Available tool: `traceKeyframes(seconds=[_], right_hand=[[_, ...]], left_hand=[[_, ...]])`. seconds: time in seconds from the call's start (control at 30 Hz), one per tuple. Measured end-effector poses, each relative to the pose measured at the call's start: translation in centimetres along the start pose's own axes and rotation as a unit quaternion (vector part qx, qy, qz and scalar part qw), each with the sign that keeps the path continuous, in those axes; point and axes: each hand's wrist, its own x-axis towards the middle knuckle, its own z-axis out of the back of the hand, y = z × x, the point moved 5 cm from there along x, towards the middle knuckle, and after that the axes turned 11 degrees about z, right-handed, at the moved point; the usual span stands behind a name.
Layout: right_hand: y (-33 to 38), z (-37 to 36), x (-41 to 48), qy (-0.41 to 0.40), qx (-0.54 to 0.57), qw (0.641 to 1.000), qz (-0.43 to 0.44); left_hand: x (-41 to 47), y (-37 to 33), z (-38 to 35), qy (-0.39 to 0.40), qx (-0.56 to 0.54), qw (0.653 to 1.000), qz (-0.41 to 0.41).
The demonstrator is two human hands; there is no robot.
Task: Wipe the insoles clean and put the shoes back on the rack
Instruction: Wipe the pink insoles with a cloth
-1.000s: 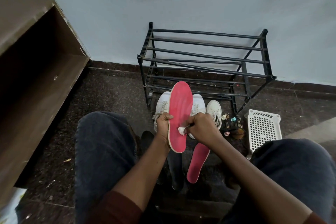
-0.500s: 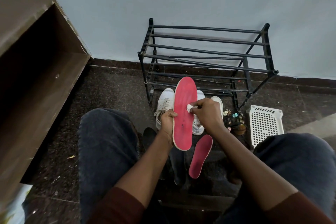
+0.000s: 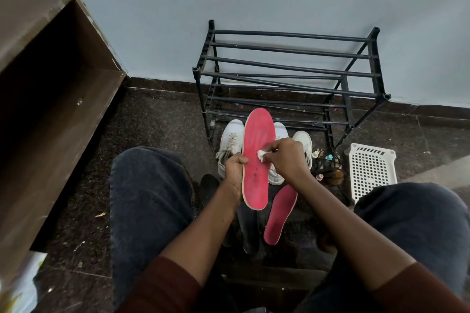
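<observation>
Held insole (image 3: 256,160) is gripped at its left edge by left hand (image 3: 235,173). Wipe (image 3: 262,154) is pinched against its right side by right hand (image 3: 287,160). Shoes (image 3: 231,140) are set on floor just behind both hands, with rack (image 3: 292,68) behind them, against the wall. Second insole (image 3: 279,213) is laid on floor below right hand, with further insoles (image 3: 248,231) below left hand. Small bottles (image 3: 328,168) are just right of right hand, basket (image 3: 371,173) further right. Cabinet (image 3: 50,84) is far left of left hand.
</observation>
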Motion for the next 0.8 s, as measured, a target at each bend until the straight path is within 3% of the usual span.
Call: traceKeyframes(seconds=[0.17,0.37,0.43,0.67,0.8], right_hand=[[0.0,0.5,0.5,-0.054,-0.009,0.998,-0.003],[0.5,-1.0,-1.4,0.086,-0.057,0.994,0.032],[0.2,-1.2,-1.7,0.093,-0.06,0.993,0.029],[0.1,-0.5,0.0,-0.023,-0.043,0.999,0.019],[0.1,-0.8,-0.1,-0.033,-0.024,0.999,0.007]], left_hand=[[0.1,0.4,0.0,-0.018,-0.014,1.0,0.015],[0.1,0.8,0.3,-0.041,-0.028,0.999,0.02],[0.1,1.3,0.3,-0.044,-0.025,0.998,0.032],[-0.9,1.8,0.1,-0.071,0.002,0.996,0.048],[-0.9,1.6,0.7,-0.062,0.004,0.997,0.053]])
